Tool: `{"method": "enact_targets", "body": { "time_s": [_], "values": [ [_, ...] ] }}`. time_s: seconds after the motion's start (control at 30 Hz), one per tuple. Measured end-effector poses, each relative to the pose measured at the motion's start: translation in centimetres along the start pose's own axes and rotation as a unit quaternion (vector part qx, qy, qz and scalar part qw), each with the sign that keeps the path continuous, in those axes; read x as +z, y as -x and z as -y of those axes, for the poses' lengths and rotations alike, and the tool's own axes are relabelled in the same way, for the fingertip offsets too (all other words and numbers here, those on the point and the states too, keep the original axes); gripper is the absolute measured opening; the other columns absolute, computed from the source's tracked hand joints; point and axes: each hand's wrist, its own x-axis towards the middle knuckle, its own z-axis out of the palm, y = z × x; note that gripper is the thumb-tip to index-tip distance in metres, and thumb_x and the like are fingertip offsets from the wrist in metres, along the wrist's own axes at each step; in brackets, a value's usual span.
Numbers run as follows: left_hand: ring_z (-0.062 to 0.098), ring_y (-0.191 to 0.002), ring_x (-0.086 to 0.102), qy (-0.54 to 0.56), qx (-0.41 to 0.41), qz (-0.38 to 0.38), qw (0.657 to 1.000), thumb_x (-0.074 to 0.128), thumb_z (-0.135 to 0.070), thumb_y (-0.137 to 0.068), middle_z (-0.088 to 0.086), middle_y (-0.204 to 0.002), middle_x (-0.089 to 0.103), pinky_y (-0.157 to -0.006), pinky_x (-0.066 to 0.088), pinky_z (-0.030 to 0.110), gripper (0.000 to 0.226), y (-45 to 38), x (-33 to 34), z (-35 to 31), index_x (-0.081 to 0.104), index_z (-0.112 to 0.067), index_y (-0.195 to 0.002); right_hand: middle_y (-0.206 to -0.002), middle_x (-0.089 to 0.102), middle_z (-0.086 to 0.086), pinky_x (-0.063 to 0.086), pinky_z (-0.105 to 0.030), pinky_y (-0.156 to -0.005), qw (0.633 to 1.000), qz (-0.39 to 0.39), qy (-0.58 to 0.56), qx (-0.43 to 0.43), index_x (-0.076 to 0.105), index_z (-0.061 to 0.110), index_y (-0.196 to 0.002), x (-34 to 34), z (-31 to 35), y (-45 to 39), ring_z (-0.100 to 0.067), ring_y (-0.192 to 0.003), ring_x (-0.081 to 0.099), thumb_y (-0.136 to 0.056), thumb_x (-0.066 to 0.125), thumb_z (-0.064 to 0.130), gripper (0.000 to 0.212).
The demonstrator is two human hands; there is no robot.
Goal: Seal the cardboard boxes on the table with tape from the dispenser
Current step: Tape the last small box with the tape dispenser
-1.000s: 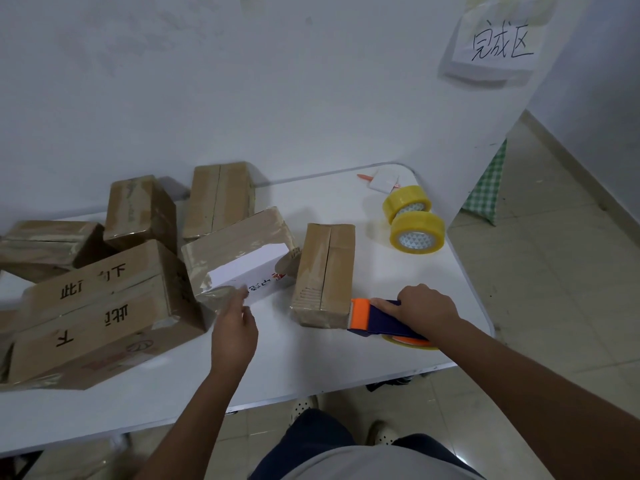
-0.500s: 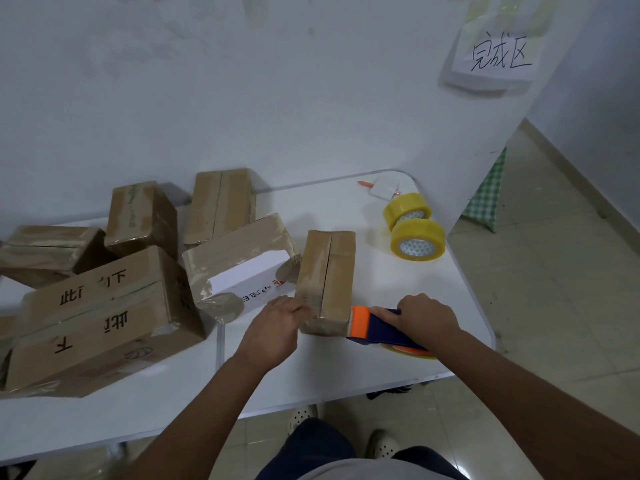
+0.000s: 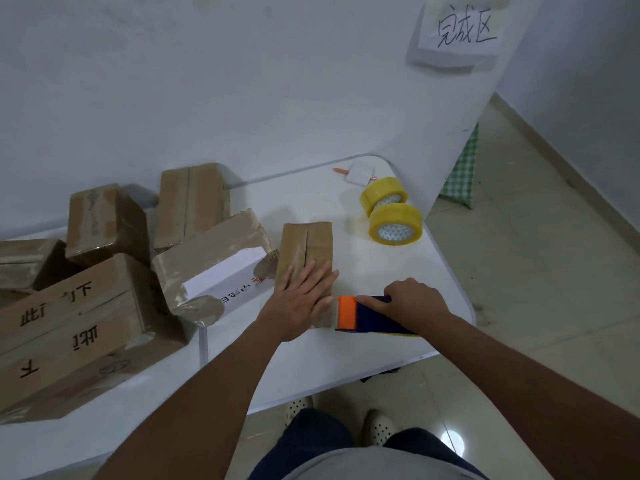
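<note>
Two hands work the small box (image 3: 306, 251): left hand (image 3: 300, 299) spread flat on its seam, right hand (image 3: 414, 301) gripping the tape dispenser (image 3: 363, 313) beside its near end. Best press firmly while pulling tape straight along the seam.

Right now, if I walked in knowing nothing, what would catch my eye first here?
Probably the two hands at the middle of the white table: the left hand lies flat on a small cardboard box, while the right hand grips an orange and dark blue tape dispenser at the box's near end. Next, the two bright yellow tape rolls near the far right corner, and the heap of taped boxes on the left.
</note>
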Motion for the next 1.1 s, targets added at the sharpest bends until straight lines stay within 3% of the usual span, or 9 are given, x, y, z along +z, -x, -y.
{"method": "enact_targets", "body": {
  "time_s": [0.33, 0.53, 0.77, 0.97, 1.1],
  "values": [
    [0.014, -0.152, -0.01, 0.003, 0.001, 0.02, 1.0, -0.01, -0.056, -0.1, -0.011, -0.165, -0.008, -0.122, 0.0, 0.049, 0.062, -0.3, -0.2, 0.0, -0.003, -0.034, -0.158, -0.067, 0.062, 0.0, 0.049, -0.028, -0.061, 1.0, -0.015, -0.012, -0.023, 0.066, 0.017, -0.076, 0.5, -2.2, 0.8, -0.014, -0.061, 0.06, -0.078, 0.03, 0.085, 0.077],
    [0.013, -0.153, -0.002, 0.016, -0.009, 0.008, 1.0, 0.0, -0.058, -0.102, -0.013, -0.165, 0.001, -0.122, 0.005, 0.05, 0.06, -0.3, -0.1, -0.1, 0.008, -0.035, -0.158, -0.067, 0.063, -0.001, 0.05, -0.028, -0.06, 1.0, -0.012, -0.016, -0.005, 0.067, 0.015, -0.076, 0.6, -4.2, 1.1, -0.015, -0.061, 0.061, -0.079, 0.032, 0.085, 0.078],
    [0.009, -0.151, -0.014, 0.029, -0.02, 0.019, 0.999, 0.003, -0.072, -0.095, -0.018, -0.164, -0.01, -0.121, -0.007, 0.046, 0.068, -0.3, -0.4, -0.2, -0.006, -0.042, -0.155, -0.068, 0.064, -0.006, 0.042, -0.026, -0.055, 0.997, -0.014, -0.079, 0.016, 0.068, 0.01, -0.075, 0.8, -5.1, 1.5, -0.018, -0.063, 0.062, -0.082, 0.033, 0.081, 0.079],
    [0.007, -0.15, -0.014, 0.03, -0.024, 0.015, 0.999, 0.005, -0.072, -0.094, -0.02, -0.163, -0.011, -0.122, -0.007, 0.045, 0.068, -0.3, -0.3, -0.1, -0.003, -0.042, -0.155, -0.07, 0.063, 0.0, 0.044, -0.025, -0.058, 1.0, -0.014, -0.011, -0.007, 0.066, 0.017, -0.08, -0.3, -5.5, 2.3, -0.013, -0.063, 0.058, -0.082, 0.034, 0.081, 0.071],
    [0.009, -0.151, -0.009, 0.045, -0.014, 0.009, 0.999, 0.003, -0.074, -0.094, -0.018, -0.164, -0.004, -0.121, -0.005, 0.046, 0.07, -0.3, -0.3, -0.2, 0.0, -0.041, -0.156, -0.064, 0.056, 0.001, 0.037, -0.024, -0.052, 0.999, -0.02, 0.023, -0.016, 0.061, 0.015, -0.075, -0.9, -5.4, 2.5, -0.012, -0.057, 0.051, -0.082, 0.033, 0.081, 0.073]
  ]
}}
